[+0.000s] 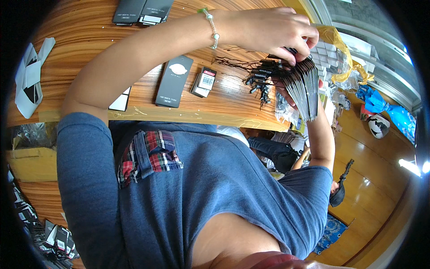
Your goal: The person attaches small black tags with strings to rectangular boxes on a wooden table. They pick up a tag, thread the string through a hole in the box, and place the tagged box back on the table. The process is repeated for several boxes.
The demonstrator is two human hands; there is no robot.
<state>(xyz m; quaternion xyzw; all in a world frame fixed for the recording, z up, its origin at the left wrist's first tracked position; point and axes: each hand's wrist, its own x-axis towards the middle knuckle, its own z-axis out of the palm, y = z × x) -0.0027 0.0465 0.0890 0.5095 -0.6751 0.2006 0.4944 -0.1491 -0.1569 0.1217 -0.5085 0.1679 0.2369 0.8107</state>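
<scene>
Pinching fanned glossy tags (303,85), left hand (273,31), stringy cords (260,76)

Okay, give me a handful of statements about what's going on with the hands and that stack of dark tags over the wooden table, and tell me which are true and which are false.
1. Both hands are on the stack of dark tags. True: the left hand grips it from above, the right hand is mostly hidden behind it.
2. The tags have thin black strings hanging off them. True.
3. The left wrist is bare. False: it wears a beaded bracelet.
4. The table is white plastic. False: it is striped brown wood.
5. A long dark card lies flat on the table. True.
</scene>
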